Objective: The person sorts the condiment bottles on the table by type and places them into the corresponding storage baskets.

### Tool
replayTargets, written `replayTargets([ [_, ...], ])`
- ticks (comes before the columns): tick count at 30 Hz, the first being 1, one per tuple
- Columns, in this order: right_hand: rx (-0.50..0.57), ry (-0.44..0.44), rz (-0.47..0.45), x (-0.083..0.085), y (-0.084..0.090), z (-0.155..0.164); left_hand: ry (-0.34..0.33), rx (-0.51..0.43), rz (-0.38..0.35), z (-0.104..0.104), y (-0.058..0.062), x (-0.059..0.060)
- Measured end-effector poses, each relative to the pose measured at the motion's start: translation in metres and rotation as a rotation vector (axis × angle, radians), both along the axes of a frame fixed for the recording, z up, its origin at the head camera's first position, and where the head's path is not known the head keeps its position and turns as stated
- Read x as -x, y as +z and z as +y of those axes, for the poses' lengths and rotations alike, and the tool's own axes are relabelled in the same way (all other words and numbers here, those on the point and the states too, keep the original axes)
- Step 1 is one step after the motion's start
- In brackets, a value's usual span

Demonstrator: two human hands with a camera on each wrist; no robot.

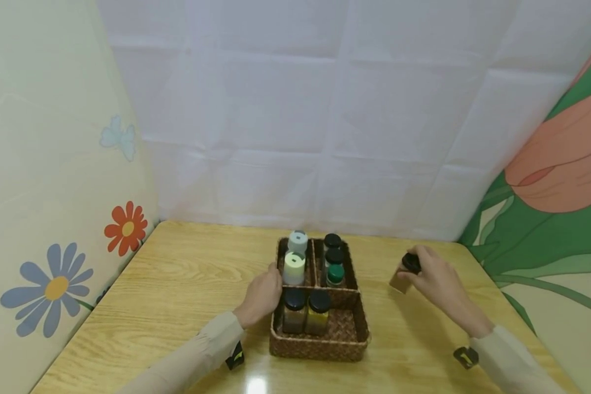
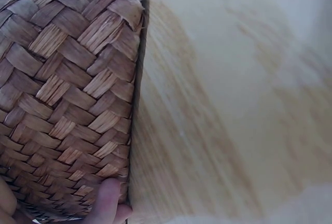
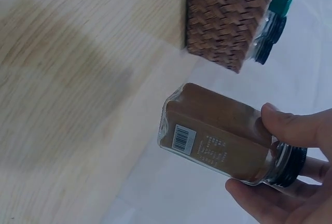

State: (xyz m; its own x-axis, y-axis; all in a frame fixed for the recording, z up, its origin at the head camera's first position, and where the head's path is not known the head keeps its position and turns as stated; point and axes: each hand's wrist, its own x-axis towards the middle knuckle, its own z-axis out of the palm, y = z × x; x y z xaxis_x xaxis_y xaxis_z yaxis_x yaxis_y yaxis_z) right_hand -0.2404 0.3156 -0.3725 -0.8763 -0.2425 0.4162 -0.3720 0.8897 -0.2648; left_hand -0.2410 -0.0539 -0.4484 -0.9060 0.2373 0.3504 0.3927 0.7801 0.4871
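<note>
My right hand (image 1: 435,273) grips a square glass spice jar (image 3: 215,133) by its neck, just below the black lid (image 3: 288,166). Brown powder fills the jar, and a barcode label shows on one side. Tilted, it is held to the right of a woven basket (image 1: 320,350); whether its base touches the table cannot be told. At the basket's left wall, my left hand (image 1: 261,295) holds on near the rim, with fingers (image 2: 105,203) against the weave. Two black-lidded jars (image 1: 317,314) stand on the left of the basket's front compartment.
The rear left compartment holds two pale-capped bottles (image 1: 294,267). In the rear right one are a green-lidded jar (image 1: 335,274) and two black-lidded jars (image 1: 333,256). The wooden table (image 1: 192,262) meets a white cloth (image 1: 276,109) at the back, with printed hangings at both sides.
</note>
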Motion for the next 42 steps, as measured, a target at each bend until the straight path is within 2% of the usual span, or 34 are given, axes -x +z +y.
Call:
replayTargets([
  [5, 0.004, 0.034, 0.058, -0.006, 0.007, -0.010, -0.003, -0.005, 0.005, 0.000, -0.001, 0.000],
  [12, 0.003, 0.121, 0.191, -0.017, 0.014, -0.026, 0.004, -0.023, -0.041, 0.000, 0.000, 0.000],
  [16, -0.011, 0.159, 0.237, -0.023, 0.018, -0.035, 0.013, -0.022, -0.048, 0.001, 0.001, 0.001],
  [24, -0.004, 0.188, 0.230, -0.035, 0.024, -0.049, 0.009, -0.026, -0.054, 0.000, 0.000, 0.002],
  [30, 0.000, 0.208, 0.244, -0.038, 0.027, -0.055, 0.006, -0.005, -0.027, 0.001, 0.000, 0.001],
  [37, 0.002, 0.236, 0.243, -0.041, 0.029, -0.063, 0.014, -0.012, -0.058, 0.001, 0.001, 0.002],
  [42, -0.006, 0.263, 0.259, -0.044, 0.028, -0.069, 0.012, -0.004, -0.054, 0.001, 0.001, 0.002],
])
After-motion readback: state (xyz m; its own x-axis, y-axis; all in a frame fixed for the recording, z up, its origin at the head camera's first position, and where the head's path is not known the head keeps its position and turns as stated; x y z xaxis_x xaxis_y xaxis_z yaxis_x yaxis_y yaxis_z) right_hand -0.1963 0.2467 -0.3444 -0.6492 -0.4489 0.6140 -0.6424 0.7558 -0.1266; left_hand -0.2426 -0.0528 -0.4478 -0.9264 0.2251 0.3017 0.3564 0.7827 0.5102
